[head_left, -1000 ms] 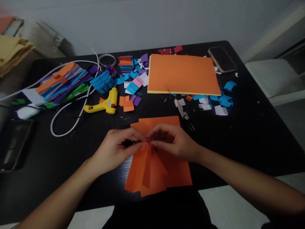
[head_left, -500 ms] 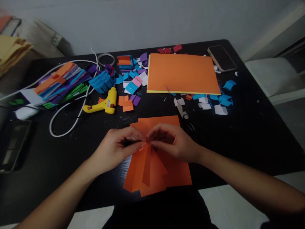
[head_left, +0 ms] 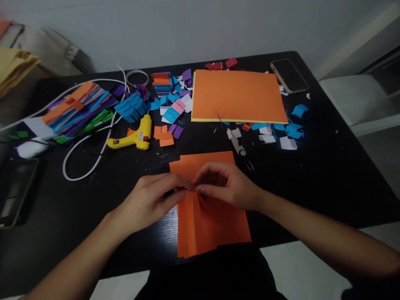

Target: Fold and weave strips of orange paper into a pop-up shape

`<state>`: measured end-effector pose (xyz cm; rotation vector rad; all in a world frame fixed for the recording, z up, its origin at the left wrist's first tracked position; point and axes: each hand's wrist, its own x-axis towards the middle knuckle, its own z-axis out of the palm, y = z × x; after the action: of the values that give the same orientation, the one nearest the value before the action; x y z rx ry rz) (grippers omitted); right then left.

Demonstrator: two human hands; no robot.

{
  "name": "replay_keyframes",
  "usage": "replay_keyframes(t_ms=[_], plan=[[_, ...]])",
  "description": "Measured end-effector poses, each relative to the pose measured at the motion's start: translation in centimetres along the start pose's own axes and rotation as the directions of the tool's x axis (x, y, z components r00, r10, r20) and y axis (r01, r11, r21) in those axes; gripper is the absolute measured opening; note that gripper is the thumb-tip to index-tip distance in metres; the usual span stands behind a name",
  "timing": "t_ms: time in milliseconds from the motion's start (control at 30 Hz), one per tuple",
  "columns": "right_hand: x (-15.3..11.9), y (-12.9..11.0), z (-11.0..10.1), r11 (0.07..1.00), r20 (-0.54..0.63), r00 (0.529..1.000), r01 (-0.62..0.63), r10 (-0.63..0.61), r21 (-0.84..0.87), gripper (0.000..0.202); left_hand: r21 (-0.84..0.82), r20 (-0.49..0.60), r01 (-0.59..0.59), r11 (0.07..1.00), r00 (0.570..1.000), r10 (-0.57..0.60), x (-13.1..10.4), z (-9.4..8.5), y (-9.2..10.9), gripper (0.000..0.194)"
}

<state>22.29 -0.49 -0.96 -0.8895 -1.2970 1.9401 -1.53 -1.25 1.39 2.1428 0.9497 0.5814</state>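
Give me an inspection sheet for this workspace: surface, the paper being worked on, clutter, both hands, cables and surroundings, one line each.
Surface: black table, strewn with small scraps in its far half.
Job's things: orange paper, creased lengthwise, lying under both hands.
Clutter: yellow glue gun, stack of orange and yellow sheets, folded blue paper, phone near the far right corner.
Hands: left hand and right hand pinch the orange paper at the crease, fingertips close together.
Cables: white cable, looped loosely left of the glue gun.
Surroundings: grey wall behind; pale floor below the near edge.
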Motion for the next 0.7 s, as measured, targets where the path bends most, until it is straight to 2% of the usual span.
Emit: replay_keyframes(t_ms=[200, 367, 467, 533, 633, 700], plan=[[0.20, 0.07, -0.07, 0.994, 0.022, 0.998, -0.062, 0.061, 0.090, 0.021, 0.008, -0.046, -0.005, 1.000, 0.999, 0.005, 0.07, 0.30, 0.10, 0.013], [0.16, 0.19, -0.14, 0.997, 0.026, 0.998, -0.057, 0.056, 0.058, 0.017, -0.104, -0.044, 0.073, 0.992, 0.996, -0.078, 0.45, 0.33, -0.02, 0.009], [-0.11, 0.06, -0.20, 0.998, 0.039, 0.999, 0.035, -0.033, -0.053, 0.015, -0.240, -0.023, 0.164, 0.957, 0.984, -0.174, 0.52, 0.43, -0.12, 0.007], [-0.29, -0.07, -0.29, 0.970, 0.102, 0.985, 0.155, -0.137, -0.188, 0.023, -0.320, 0.005, 0.217, 0.922, 0.974, -0.228, 0.48, 0.53, -0.14, 0.010], [-0.38, -0.10, -0.45, 0.846, 0.225, 0.932, 0.353, -0.283, -0.400, 0.034, -0.403, 0.052, 0.252, 0.880, 0.966, -0.253, 0.39, 0.66, -0.13, 0.011], [-0.31, -0.01, -0.57, 0.780, 0.266, 0.905, 0.423, -0.333, -0.461, 0.031, -0.424, 0.081, 0.264, 0.866, 0.964, -0.254, 0.36, 0.65, -0.07, 0.012]])
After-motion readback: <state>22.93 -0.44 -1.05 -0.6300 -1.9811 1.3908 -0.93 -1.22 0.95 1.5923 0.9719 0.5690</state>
